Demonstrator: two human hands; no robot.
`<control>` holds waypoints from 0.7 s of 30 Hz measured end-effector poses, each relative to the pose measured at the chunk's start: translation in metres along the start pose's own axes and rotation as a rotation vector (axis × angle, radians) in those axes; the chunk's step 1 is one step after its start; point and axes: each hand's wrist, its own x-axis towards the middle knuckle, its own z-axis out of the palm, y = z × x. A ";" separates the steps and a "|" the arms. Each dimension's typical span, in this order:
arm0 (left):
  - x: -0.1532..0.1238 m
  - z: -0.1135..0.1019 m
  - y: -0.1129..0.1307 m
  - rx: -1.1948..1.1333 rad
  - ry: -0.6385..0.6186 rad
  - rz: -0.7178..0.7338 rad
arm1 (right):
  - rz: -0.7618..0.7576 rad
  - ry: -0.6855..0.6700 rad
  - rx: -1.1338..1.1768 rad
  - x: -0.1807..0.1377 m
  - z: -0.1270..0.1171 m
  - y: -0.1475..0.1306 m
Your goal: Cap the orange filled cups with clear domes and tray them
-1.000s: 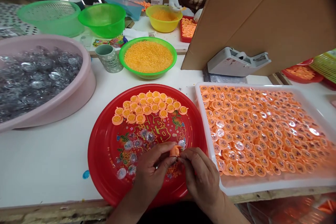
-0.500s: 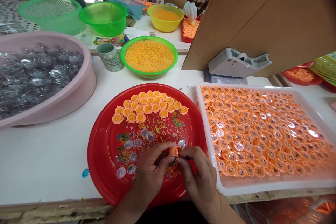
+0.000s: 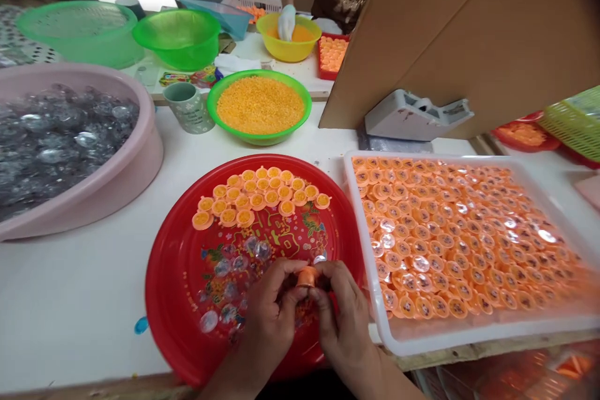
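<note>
Both my left hand (image 3: 267, 315) and my right hand (image 3: 342, 312) pinch a small orange plastic cup (image 3: 307, 276) between their fingertips, low over a red plastic plate (image 3: 162, 306). Several transparent plastic domes (image 3: 239, 263) lie on the plate just beyond and left of my hands, with loose yellow beads scattered among them. Further up the plate sits a cluster of orange cups filled with yellow beads (image 3: 248, 197). To my right stands a white tray (image 3: 469, 339) packed with sealed orange capsules (image 3: 459, 237). The inside of the held cup is hidden by my fingers.
A pink basin (image 3: 152, 144) of transparent domes stands left. Ahead are a green bowl (image 3: 300, 119) of yellow beads and a mug (image 3: 187, 109). Further off, a co-worker's gloved hand (image 3: 287, 22) is in a yellow bowl (image 3: 288, 50). A cardboard sheet (image 3: 422, 44) rises right.
My hands stay together on the orange cup, which turns slightly in my fingers. The co-worker's gloved hand has moved from the red tray into the yellow bowl. The view has shifted slightly.
</note>
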 end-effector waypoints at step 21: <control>0.095 -0.005 -0.013 0.518 0.120 0.119 | 0.508 0.459 -0.117 0.137 -0.189 0.127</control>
